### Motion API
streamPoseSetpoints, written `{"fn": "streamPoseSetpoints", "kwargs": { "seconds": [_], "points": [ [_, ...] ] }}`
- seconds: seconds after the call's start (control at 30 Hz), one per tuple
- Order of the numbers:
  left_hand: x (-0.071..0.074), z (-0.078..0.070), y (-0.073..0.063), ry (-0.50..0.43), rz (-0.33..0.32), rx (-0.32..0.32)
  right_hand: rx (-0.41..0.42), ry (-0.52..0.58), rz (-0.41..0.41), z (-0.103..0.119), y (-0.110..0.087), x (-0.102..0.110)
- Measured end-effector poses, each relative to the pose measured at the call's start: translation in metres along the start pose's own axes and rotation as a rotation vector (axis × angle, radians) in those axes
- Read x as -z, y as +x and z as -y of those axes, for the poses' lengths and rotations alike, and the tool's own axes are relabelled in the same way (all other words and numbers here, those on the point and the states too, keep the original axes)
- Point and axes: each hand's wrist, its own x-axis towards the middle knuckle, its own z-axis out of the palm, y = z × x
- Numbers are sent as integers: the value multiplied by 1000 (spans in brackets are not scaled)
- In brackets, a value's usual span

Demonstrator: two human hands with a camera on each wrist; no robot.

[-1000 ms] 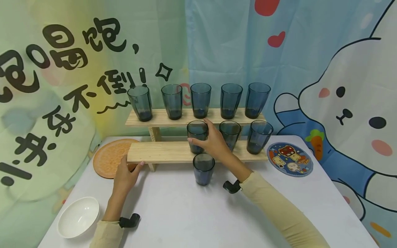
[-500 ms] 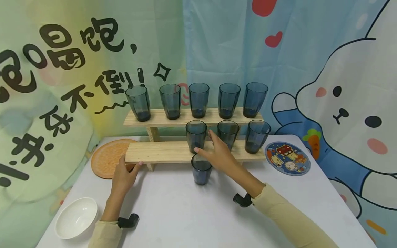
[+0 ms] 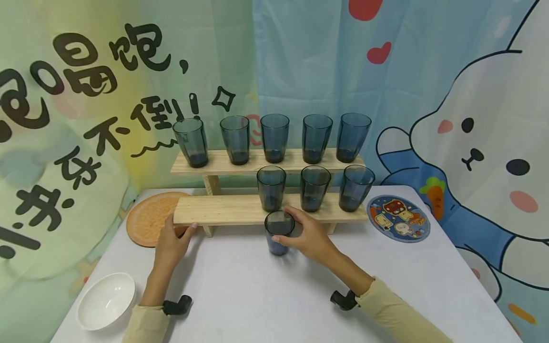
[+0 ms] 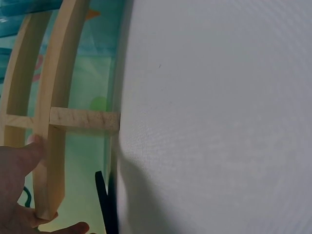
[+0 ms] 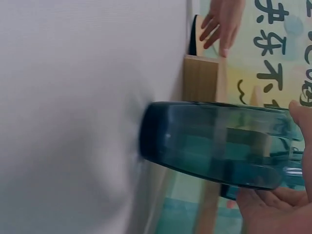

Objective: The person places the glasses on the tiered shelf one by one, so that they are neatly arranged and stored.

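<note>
In the head view, my right hand (image 3: 310, 238) curls round a blue-tinted drinking glass (image 3: 279, 233) that stands upright on the white table, in front of the lower shelf. Thumb and fingers lie on opposite sides near the rim, as the right wrist view shows the glass (image 5: 209, 141) between them. My left hand (image 3: 172, 245) grips the left end of the lower board of a two-tier wooden shelf (image 3: 218, 209), thumb on its front edge. Three like glasses, the leftmost being this glass (image 3: 271, 188), stand on the lower board's right part. Several more, including a middle glass (image 3: 274, 138), line the upper board.
An orange-patterned round mat (image 3: 146, 219) lies behind my left hand. A white bowl (image 3: 106, 301) sits at the table's front left. Right of the shelf is a blue cartoon round mat (image 3: 399, 218). A printed curtain (image 3: 300, 57) hangs behind the shelf.
My right hand has let go of the leftmost glass on the lower board and moved down and forward to the glass on the table. The left hand stays on the shelf end.
</note>
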Motion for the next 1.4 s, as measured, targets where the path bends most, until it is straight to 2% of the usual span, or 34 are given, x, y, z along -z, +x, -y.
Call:
{"fn": "streamPoseSetpoints", "kwargs": {
  "seconds": [0.3, 0.6, 0.8, 1.13, 1.4],
  "points": [
    [-1, -1, 0, 5, -1, 10, 8, 60, -15, -14, 1, -10],
    [0, -1, -2, 8, 7, 21, 7, 16, -14, -15, 2, -11],
    [-1, 0, -2, -12, 0, 2, -3, 21, -24, -14, 2, -11],
    [-2, 2, 0, -20, -9, -12, 5, -23, -17, -2, 5, -8],
    [0, 3, 1, -9, -5, -12, 4, 0, 19, 32, 13, -7]
  ]
}}
